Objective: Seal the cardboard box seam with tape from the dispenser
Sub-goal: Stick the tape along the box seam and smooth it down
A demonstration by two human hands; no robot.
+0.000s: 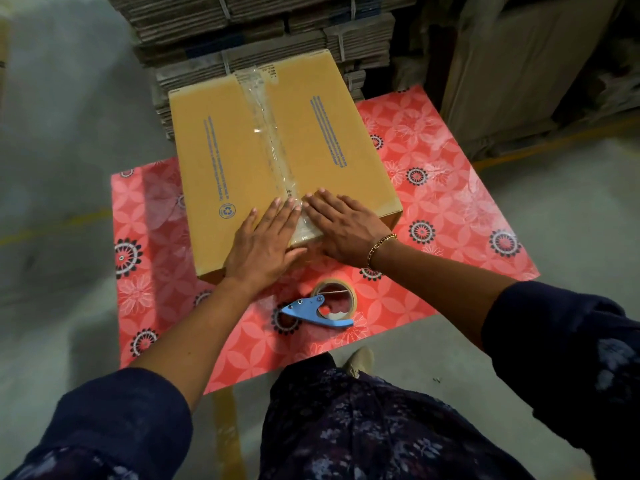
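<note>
A closed brown cardboard box [228,161] with blue print lies on a pink flowered table [450,209]. A strip of clear tape [268,133] runs along its middle seam from the far edge to the near edge. My left hand [266,244] lies flat on the box's near edge, just left of the tape. My right hand [343,226], with a gold bracelet at the wrist, lies flat just right of it. Both palms are down with fingers spread and hold nothing. The blue tape dispenser [323,308] with its roll rests on the table in front of the box, untouched.
Bundles of flattened cardboard [263,29] are stacked behind the table. Large cardboard sheets [519,74] lean at the back right. Grey concrete floor [59,140] surrounds the table. My foot [360,362] shows below the near table edge.
</note>
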